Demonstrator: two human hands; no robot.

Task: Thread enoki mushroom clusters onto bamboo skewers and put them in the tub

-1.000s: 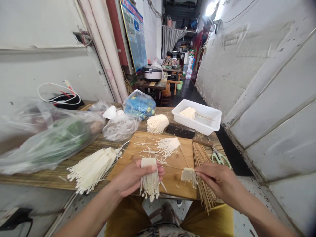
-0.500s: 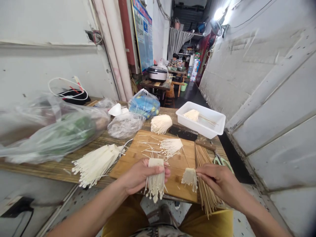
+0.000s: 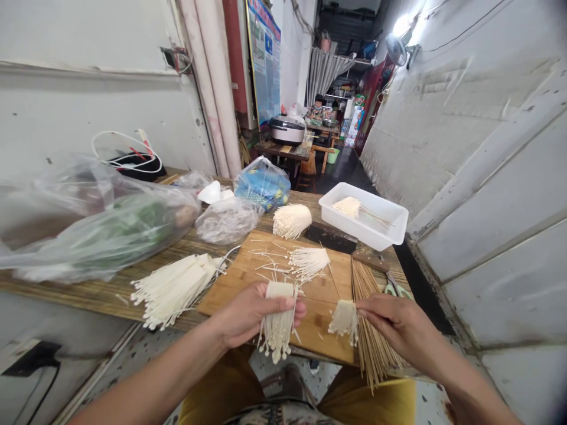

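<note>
**A:** Since we're going left to right, what's first?

**B:** One big clear plastic bag of leafy greens (image 3: 101,233) on the wooden table (image 3: 190,317). Next to it, a loose enoki bunch (image 3: 175,289) lies flat, probably set down there to keep it off the board. Farther back are a smaller clear bag (image 3: 227,223) and a bag of blue items (image 3: 262,184).

**A:** Hands?

**B:** The left hand (image 3: 252,316) is over the wooden cutting board (image 3: 321,321), fingers pressed together across the top of an enoki bunch (image 3: 277,327). The caps hang down, and the grip seems to keep the strands gathered. Can't tell where the thumb is. The right hand (image 3: 401,321) is well apart from it, its fingers close together and pinching a short enoki clump (image 3: 344,320) just off the board's right edge.

**A:** Counts?

**B:** Six enoki lots: those three, plus one on the board (image 3: 309,262), one behind it (image 3: 292,221), and one in the single white plastic tray (image 3: 348,206). Also one cleaver (image 3: 330,238) behind the board, one pile of bamboo skewers (image 3: 372,324) by the right hand, and one pair of green-handled scissors (image 3: 396,290). Skewer count can't be told.
</note>
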